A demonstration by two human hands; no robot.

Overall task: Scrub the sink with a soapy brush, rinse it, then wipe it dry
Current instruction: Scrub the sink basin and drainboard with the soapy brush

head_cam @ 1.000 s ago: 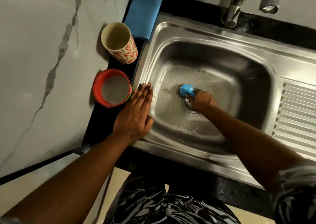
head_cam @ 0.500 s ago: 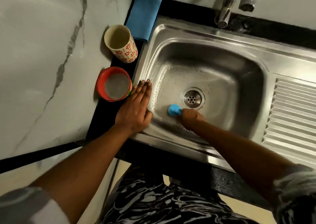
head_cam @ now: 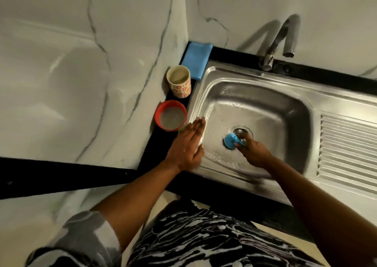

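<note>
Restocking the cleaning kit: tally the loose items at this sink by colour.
Blue: 2, the brush in the right hand and the folded cloth
Red: 1, the bowl
Cream with red flowers: 1, the cup
Total: 4

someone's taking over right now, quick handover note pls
The left hand lies flat, fingers straight, on the left rim of the sink.
The right hand grips the blue brush, pressed to the basin floor by the drain.
A red bowl of cloudy water and a patterned cup stand left of the sink; the blue cloth lies folded behind them.
Done: basin floor sudsy, scrubbing under way.
Left: finish scrubbing, rinse, wipe dry.
</note>
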